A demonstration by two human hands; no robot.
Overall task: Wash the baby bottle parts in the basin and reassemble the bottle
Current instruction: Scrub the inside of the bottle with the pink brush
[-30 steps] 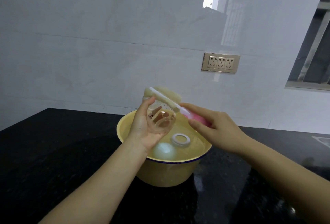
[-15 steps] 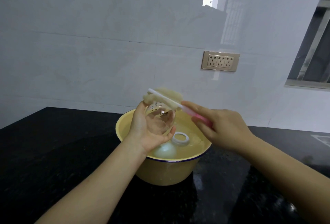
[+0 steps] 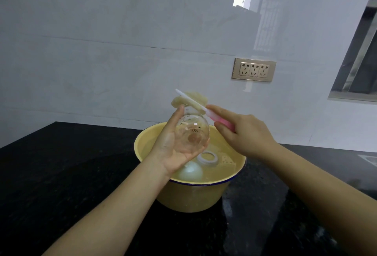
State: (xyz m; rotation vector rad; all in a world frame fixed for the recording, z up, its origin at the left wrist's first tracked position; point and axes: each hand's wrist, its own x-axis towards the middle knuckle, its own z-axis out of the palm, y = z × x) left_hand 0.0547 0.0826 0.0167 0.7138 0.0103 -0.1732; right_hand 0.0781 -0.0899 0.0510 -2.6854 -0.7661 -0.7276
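A: Any readable text?

B: Printed graduation marks and small numerals on the clear bottle [image 3: 190,131] wall, too blurred to read. No brand visible. Wall socket plate [image 3: 253,69] has three outlets, no legible writing.

A: Bottle location and orientation?

B: Held in the air over the far-left part of the yellow basin [image 3: 191,196]. Long axis runs near-to-far, tilted up: rounded base faces the camera, open end points away and up toward the wall.

A: Left hand?

B: Left hand [image 3: 176,146] is palm up, cupped around the bottle's left and under side, thumb pressed along the left wall, fingertips curling up at the lower right of the base.

A: Right hand?

B: Right hand [image 3: 242,132] is closed around the pink handle of the bottle brush [image 3: 201,107], index finger laid along the handle. Brush shaft is white, runs from the hand up and left. The beige sponge head [image 3: 190,98] sits at the bottle's far end, at or just above the mouth. Cannot tell if it is inside the neck.

A: Other parts?

B: In the basin water: white screw ring [image 3: 208,158] lying flat near the middle, a white domed cap [image 3: 191,172] at the near-left side partly behind the left wrist, and a pale yellow sponge [image 3: 227,161] just right of the ring. Basin sits on a black speckled counter [image 3: 61,174], against a white tiled wall.
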